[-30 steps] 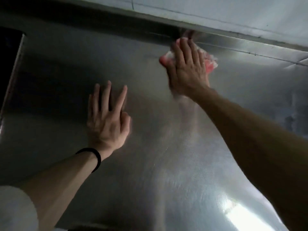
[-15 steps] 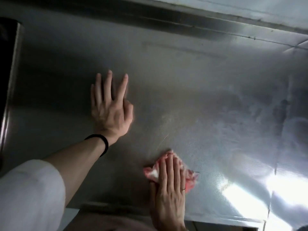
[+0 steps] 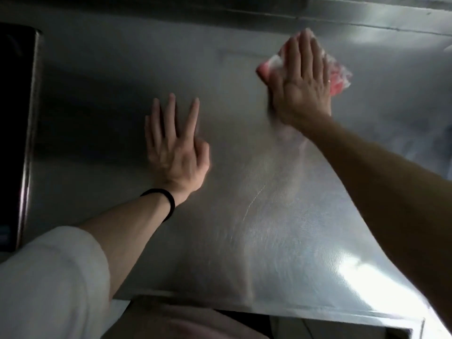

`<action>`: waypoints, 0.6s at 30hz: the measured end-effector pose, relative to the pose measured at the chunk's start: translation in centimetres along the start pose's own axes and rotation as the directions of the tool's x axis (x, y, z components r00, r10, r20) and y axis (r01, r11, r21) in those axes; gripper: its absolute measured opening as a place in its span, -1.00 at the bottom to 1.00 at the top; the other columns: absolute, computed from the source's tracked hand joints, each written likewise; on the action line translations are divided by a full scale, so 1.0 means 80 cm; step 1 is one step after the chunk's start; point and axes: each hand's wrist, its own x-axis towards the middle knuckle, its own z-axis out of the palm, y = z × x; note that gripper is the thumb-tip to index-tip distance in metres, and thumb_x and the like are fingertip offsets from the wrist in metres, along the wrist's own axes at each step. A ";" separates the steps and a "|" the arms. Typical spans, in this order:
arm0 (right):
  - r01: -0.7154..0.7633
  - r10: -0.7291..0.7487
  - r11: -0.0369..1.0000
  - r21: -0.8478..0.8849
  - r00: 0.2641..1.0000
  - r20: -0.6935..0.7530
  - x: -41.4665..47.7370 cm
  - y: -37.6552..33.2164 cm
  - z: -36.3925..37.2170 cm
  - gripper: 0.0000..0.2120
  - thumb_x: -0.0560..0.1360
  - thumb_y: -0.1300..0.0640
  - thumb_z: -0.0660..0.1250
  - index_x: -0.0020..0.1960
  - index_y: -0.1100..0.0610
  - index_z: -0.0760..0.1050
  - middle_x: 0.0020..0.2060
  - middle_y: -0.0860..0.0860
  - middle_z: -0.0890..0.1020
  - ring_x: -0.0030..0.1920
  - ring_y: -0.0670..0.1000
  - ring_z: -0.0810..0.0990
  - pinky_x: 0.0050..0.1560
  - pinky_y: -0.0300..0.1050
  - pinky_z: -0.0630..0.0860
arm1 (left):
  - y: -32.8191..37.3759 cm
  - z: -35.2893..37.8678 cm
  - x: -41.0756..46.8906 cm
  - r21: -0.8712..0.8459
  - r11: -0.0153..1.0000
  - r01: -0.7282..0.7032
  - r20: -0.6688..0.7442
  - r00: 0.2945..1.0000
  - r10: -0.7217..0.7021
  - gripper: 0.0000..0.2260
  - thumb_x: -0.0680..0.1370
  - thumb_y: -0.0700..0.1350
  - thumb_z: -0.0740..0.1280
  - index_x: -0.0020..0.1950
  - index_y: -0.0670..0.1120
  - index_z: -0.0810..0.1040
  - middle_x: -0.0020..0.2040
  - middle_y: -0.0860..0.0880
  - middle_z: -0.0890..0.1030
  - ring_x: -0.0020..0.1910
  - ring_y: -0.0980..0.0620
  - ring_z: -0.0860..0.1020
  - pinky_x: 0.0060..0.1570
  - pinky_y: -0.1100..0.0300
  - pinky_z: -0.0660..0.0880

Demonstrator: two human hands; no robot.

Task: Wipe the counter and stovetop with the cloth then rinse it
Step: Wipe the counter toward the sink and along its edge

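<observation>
A: What's on the left?
B: The left hand lies flat, fingers spread, bracing on the steel tabletop.
A: And to its right?
B: The right hand, its grip flat and pressing, pins the pink cloth. It has swept from the near edge to the far rim: wiping continues, rinsing waits.

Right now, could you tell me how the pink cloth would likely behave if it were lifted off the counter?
The cloth is bunched and crumpled under the flat right hand, so it would probably go limp and droop. It looks thin, so likely light. On the smooth metal counter it should slide easily.
</observation>
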 end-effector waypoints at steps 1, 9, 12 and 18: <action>-0.011 0.011 1.000 0.003 1.000 -0.002 0.004 -0.001 0.000 -0.31 0.73 -0.19 -0.07 0.71 0.18 -0.10 0.71 0.15 -0.08 0.70 0.13 -0.14 0.68 0.11 -0.20 | -0.001 0.000 0.000 0.002 1.000 -0.009 0.003 1.000 0.009 -0.35 0.59 0.03 0.14 0.70 0.10 0.12 0.70 -0.17 0.11 0.67 -0.31 0.05 0.63 -0.26 0.03; -0.041 0.045 0.998 0.042 0.993 -0.105 -0.231 -0.058 0.045 -0.41 0.74 0.00 0.09 0.69 0.22 0.08 0.69 0.19 0.06 0.70 0.17 -0.01 0.68 0.16 -0.03 | -0.001 -0.004 -0.002 0.014 1.000 -0.027 0.022 0.999 0.027 -0.34 0.59 0.03 0.15 0.71 0.09 0.09 0.70 -0.19 0.10 0.67 -0.33 0.06 0.62 -0.28 0.04; -0.023 0.022 0.999 0.046 1.000 0.020 -0.372 -0.096 0.070 -0.37 0.73 -0.03 0.07 0.70 0.17 -0.01 0.71 0.14 -0.01 0.70 0.14 -0.03 0.68 0.16 -0.03 | -0.001 -0.007 -0.002 0.008 1.000 -0.025 0.029 0.999 0.025 -0.32 0.57 0.04 0.16 0.71 0.09 0.10 0.70 -0.20 0.11 0.67 -0.33 0.06 0.63 -0.27 0.02; -0.134 0.131 0.991 0.016 0.987 0.098 -0.479 -0.151 0.089 -0.32 0.63 -0.06 0.18 0.67 0.16 0.13 0.68 0.13 0.15 0.68 0.11 0.11 0.67 0.08 0.02 | -0.001 -0.006 -0.002 0.001 0.999 -0.033 0.031 0.999 0.033 -0.33 0.58 0.06 0.12 0.71 0.11 0.08 0.70 -0.21 0.10 0.67 -0.34 0.05 0.64 -0.27 -0.02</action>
